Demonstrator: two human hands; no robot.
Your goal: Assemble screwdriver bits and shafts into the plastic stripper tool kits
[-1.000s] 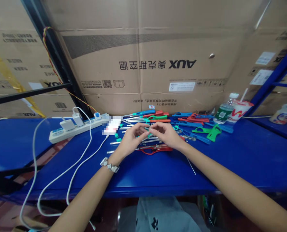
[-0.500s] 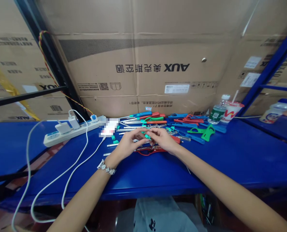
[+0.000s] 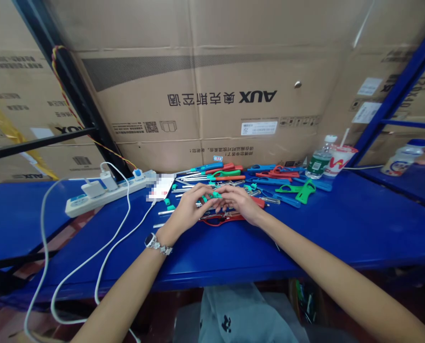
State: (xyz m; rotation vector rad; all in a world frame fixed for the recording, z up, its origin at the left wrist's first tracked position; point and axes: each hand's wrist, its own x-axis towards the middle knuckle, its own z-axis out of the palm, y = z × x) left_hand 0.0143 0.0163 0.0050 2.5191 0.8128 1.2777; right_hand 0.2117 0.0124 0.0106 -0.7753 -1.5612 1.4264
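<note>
My left hand (image 3: 193, 206) and my right hand (image 3: 239, 202) meet over the middle of the blue table (image 3: 198, 257), fingers curled. Between their fingertips is a small green piece (image 3: 217, 195), held by both. Beneath and behind them lie several silver rods, some with coloured handles, among them a blue-handled one (image 3: 212, 166). A red plastic part (image 3: 221, 220) shows just below my hands. To the right are blue parts (image 3: 282, 197), red parts (image 3: 280, 174) and green parts (image 3: 305, 191). More small green pieces (image 3: 171, 208) lie left of my fingers.
A white power strip (image 3: 105, 193) with plugs and looping white cables (image 3: 117, 238) occupies the left side, beside a phone (image 3: 161, 186). At the back right stand a water bottle (image 3: 319, 159), a cup with a straw (image 3: 339, 159) and another bottle (image 3: 403, 159). Cardboard (image 3: 212, 71) rises behind.
The camera view has shifted slightly. My right hand's fingers have spread a little, and the green piece between both hands now sits a bit higher in the picture.
</note>
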